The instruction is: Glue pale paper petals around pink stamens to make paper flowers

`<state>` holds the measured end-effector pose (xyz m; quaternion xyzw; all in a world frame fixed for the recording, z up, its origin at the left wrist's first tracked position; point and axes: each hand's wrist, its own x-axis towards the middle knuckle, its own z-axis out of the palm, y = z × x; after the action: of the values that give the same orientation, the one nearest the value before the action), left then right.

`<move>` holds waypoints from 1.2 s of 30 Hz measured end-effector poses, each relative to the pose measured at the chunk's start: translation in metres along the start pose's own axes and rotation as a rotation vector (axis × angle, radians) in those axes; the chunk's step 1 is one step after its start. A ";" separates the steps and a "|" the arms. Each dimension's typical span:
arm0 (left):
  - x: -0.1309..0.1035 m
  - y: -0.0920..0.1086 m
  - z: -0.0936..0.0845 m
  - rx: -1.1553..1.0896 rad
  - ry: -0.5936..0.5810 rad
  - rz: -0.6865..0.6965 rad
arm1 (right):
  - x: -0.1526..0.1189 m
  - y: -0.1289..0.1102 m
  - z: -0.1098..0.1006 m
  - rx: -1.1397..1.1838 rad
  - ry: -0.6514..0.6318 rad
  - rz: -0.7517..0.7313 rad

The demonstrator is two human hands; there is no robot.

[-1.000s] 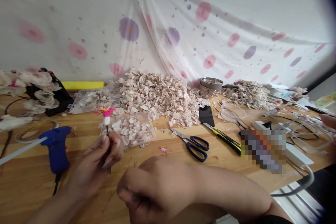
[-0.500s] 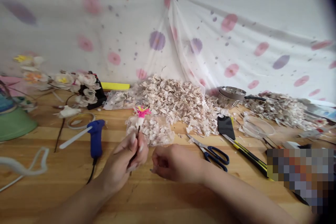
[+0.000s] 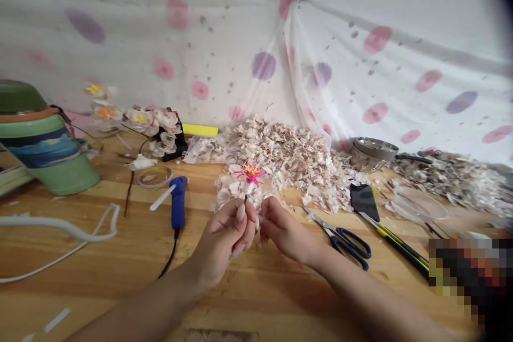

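- Our left hand [image 3: 224, 240], at the tray [image 3: 217, 200]'s near side, pinches the stem [image 3: 246, 199]; too loose or tight a pinch could twist it or bend it.
- The flower [image 3: 253, 173] stands upright on that stem, in front of the tray in our view; a bump from our knuckles could crush its pink and yellow threads.
- Our right hand [image 3: 286, 230], just right of the left by the tray's near side, has its fingertips drawn together; we cannot tell what they pinch. A slip there could knock the flower.
- Left of the tray, the glue gun [image 3: 178, 208] trails a cord [image 3: 173, 256] nearer us; our left forearm could snag it and drag the gun.
- Nearer us than the tray, bare counter [image 3: 240, 299] gives our wrists room; we see no near edge.
- Behind the tray, the petals [image 3: 280, 155] limit our reach.
- Right of the tray, the scissors [image 3: 352, 246] lie near our right forearm, their points towards the petals; swinging wide could catch them.
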<state>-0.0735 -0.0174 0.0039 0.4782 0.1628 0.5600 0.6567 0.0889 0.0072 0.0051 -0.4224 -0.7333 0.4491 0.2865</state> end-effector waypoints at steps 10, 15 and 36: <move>0.000 0.000 -0.003 0.030 -0.115 -0.058 | -0.004 -0.022 -0.005 -0.212 0.060 -0.299; 0.002 0.000 -0.006 0.045 -0.142 -0.059 | -0.008 -0.026 -0.022 -0.104 0.156 -0.248; 0.002 0.000 -0.003 0.052 0.097 -0.060 | 0.005 -0.001 -0.052 -0.079 0.197 0.006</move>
<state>-0.0749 -0.0146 0.0032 0.4625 0.2232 0.5581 0.6517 0.1277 0.0327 0.0289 -0.4779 -0.7174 0.3769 0.3390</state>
